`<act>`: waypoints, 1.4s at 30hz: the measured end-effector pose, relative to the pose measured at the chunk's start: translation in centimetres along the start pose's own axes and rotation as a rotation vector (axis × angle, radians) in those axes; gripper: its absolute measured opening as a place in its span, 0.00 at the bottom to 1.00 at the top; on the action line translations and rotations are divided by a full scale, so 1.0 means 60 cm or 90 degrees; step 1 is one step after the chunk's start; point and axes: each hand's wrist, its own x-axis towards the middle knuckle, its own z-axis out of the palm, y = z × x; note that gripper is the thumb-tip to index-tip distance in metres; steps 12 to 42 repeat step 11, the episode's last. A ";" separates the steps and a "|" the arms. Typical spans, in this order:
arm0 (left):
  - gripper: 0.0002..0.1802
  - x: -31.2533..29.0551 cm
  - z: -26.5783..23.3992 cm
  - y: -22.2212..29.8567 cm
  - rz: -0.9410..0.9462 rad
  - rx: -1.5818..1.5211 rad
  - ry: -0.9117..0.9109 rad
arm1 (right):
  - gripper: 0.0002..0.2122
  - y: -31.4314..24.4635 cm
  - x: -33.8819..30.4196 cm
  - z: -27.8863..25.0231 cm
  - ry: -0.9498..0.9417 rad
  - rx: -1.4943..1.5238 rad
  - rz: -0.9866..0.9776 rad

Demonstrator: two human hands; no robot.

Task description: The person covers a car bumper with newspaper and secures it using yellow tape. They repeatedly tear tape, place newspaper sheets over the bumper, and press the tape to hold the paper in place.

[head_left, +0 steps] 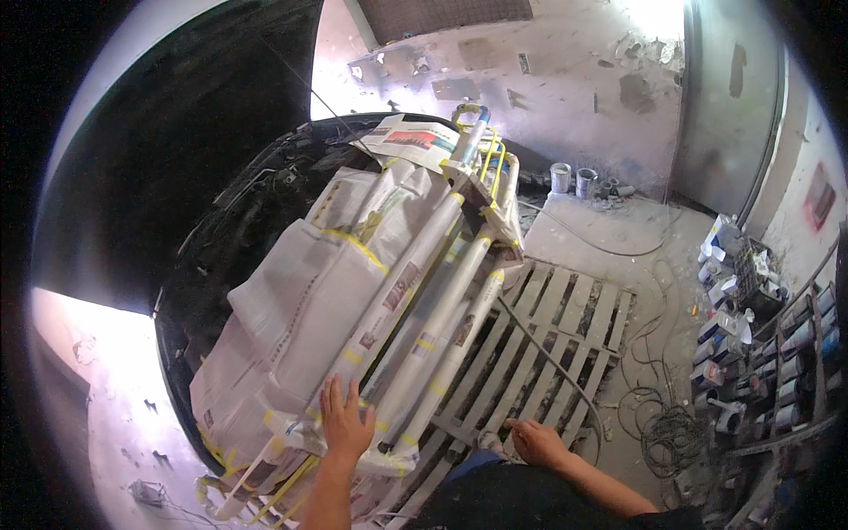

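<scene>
A vehicle front wrapped in newspaper and yellow masking tape (300, 300) fills the middle of the view. Across its front run long paper-wrapped bars (424, 344), bound with yellow tape. My left hand (345, 420) lies with straight fingers on the near end of these wrapped bars. Out to the right, clear of the bars, my right hand (539, 443) hangs above the wooden pallet with its fingers curled in. Whatever is inside those fingers, if anything, is hidden.
A raised black hood (168, 141) stands at left, held by a thin rod. Slatted wooden pallet (548, 344) lies beside the bars. A dark hose (552, 358) crosses it; coiled cable (669, 435) sits on the floor. Cans and bottles crowd a rack (795, 371) at right.
</scene>
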 end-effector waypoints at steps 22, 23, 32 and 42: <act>0.39 0.217 0.123 0.087 -0.062 -0.152 0.077 | 0.24 0.121 0.094 -0.110 0.096 -0.111 0.137; 0.39 0.217 0.123 0.087 -0.062 -0.152 0.077 | 0.24 0.121 0.094 -0.110 0.096 -0.111 0.137; 0.39 0.217 0.123 0.087 -0.062 -0.152 0.077 | 0.24 0.121 0.094 -0.110 0.096 -0.111 0.137; 0.39 0.217 0.123 0.087 -0.062 -0.152 0.077 | 0.24 0.121 0.094 -0.110 0.096 -0.111 0.137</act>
